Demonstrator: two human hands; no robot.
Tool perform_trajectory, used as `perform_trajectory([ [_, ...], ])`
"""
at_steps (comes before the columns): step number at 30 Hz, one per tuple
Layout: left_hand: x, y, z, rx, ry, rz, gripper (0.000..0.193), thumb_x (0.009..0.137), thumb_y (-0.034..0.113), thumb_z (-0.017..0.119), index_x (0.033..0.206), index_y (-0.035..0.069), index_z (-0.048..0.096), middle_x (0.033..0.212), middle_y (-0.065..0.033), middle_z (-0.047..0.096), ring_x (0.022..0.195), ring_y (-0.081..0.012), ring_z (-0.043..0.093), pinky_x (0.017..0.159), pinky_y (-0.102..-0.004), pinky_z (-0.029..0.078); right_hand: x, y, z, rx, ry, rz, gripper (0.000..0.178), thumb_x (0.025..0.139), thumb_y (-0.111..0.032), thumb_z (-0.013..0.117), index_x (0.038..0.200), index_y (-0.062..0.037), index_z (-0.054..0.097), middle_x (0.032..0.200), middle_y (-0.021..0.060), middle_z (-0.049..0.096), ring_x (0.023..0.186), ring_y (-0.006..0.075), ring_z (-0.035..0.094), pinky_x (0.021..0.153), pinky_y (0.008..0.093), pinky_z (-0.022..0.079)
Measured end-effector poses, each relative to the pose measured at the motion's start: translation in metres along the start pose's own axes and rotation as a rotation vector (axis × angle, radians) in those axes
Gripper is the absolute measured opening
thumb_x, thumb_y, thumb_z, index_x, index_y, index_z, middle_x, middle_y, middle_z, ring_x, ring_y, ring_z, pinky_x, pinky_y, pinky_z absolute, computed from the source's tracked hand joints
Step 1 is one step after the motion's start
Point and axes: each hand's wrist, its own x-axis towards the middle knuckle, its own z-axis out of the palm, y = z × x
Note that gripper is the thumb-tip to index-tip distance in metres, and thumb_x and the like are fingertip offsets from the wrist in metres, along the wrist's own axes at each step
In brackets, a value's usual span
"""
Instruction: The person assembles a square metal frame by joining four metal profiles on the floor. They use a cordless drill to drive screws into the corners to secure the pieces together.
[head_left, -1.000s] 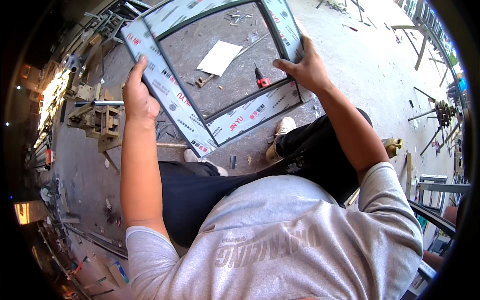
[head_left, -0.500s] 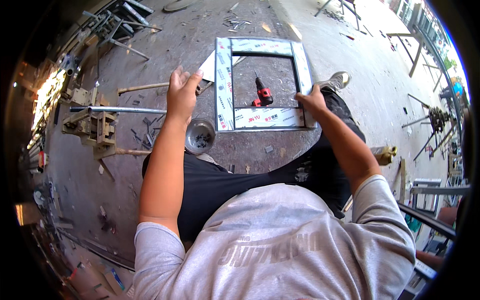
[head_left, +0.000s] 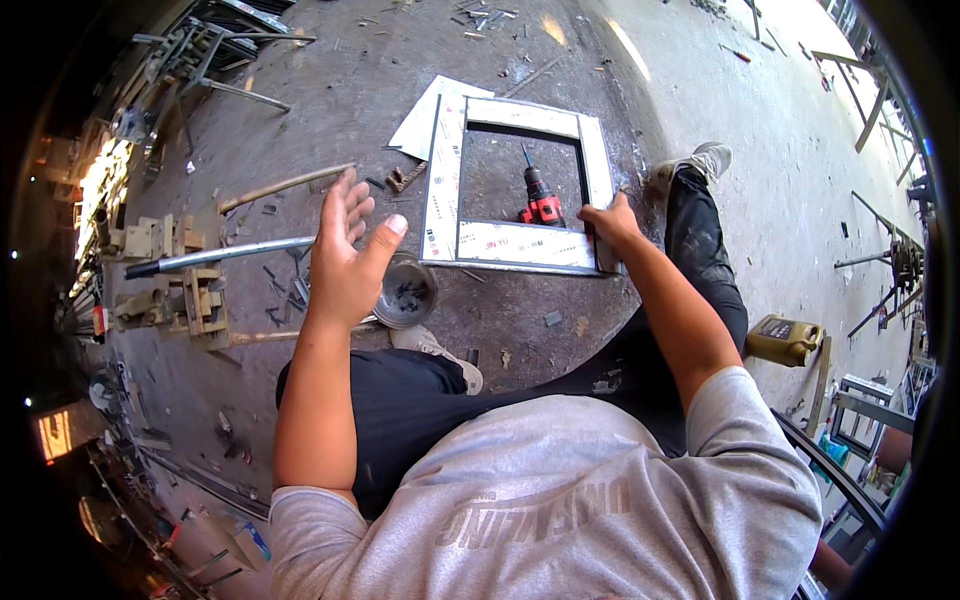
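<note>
Frame (head_left: 525,243): lies flat at floor (head_left: 500,310) level as far as I can tell, ahead of the left shoe (head_left: 437,355) and left of the right shoe (head_left: 712,163). Can't tell if all its corners actually touch down.
Right hand (head_left: 613,225): gripping the frame's right rail by the near right corner, thumb on the inner edge.
Left hand (head_left: 355,255): open, nothing in it, up off the frame's near left corner and just beside the bowl (head_left: 428,297).
Handling tip: one-handed like this, I'd keep the frame level and move it slowly, otherwise the far left corner could scrape. Left hand on the left rail would probably steady it. I'd also keep fingertips out from underneath.
Drill (head_left: 541,208): sits inside the opening by the near rail; I can't tell if they touch. I'd watch that gap, a knock could mark the frame.
Sheet (head_left: 420,120): pokes out past the far left corner, and I'd check it isn't wedged under there.
Big stuff count: 1 frame (4 rails), 1 drill, 1 bowl, 1 sheet, 1 jug (head_left: 785,342) off to the right.
Body count: 2 hands, 2 shoes.
Scraps: loads of bits in the bowl and around the floor, too small to count honestly.
</note>
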Motion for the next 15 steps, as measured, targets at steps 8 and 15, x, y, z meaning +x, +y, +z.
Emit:
perform_trajectory([
  [8, 0.029, 0.005, 0.021, 0.161, -0.140, 0.039, 0.088, 0.092, 0.036, 0.077, 0.160, -0.002, 0.036, 0.150, -0.0301, 0.052, 0.137, -0.0380, 0.055, 0.114, -0.0499, 0.044, 0.036, -0.006, -0.024, -0.218, -0.099, -0.042, 0.083, 0.072, -0.041, 0.088, 0.126, 0.0111, 0.053, 0.115, 0.0295, 0.071, 0.107, 0.0360, 0.072, 0.094, 0.0402, 0.056],
  [15, 0.032, 0.007, 0.026, 0.205, -0.233, -0.016, 0.086, 0.091, 0.029, 0.076, 0.160, -0.003, 0.036, 0.149, -0.0309, 0.051, 0.137, -0.0371, 0.056, 0.114, -0.0485, 0.045, 0.022, 0.052, 0.014, -0.305, -0.108, -0.022, 0.083, 0.076, -0.039, 0.084, 0.135, 0.0037, 0.042, 0.121, 0.0326, 0.069, 0.117, 0.0468, 0.067, 0.102, 0.0465, 0.053],
])
